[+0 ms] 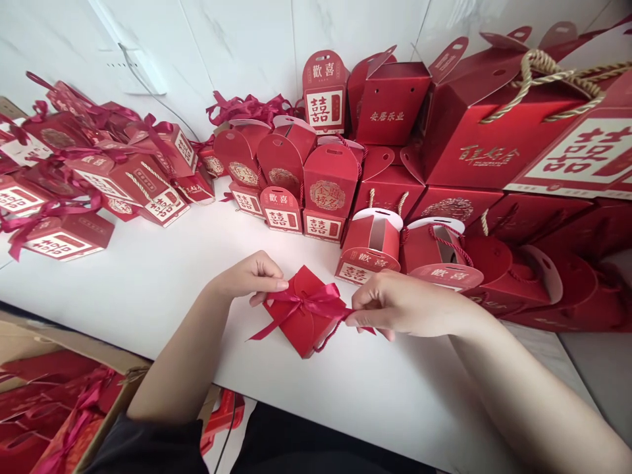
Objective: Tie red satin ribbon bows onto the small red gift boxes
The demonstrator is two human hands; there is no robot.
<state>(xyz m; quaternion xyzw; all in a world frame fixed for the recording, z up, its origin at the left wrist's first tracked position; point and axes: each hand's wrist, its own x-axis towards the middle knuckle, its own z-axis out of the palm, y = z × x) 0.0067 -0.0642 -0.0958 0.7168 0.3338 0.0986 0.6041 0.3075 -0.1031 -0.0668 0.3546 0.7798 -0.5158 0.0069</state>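
Item: small red box (302,322) on counter (162,276). My left hand (249,276) and right hand (395,304) pinch ribbon (309,301) ends; I'd pull evenly, keeping the bow centred.

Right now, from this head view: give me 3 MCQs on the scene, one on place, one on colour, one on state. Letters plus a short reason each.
1. Where does the small box lie?
A. on the white table
B. inside the cardboard carton
C. on top of the stacked boxes

2. What colour is the ribbon on it?
A. gold
B. red
C. white

3. What are the two hands doing?
A. resting flat on the table
B. each pinching a ribbon end
C. lifting the box clear of the table

Key:
1 A: it rests on the white table.
2 B: ribbon matches the red box.
3 B: left hand and right hand pinch opposite ends of the bow.
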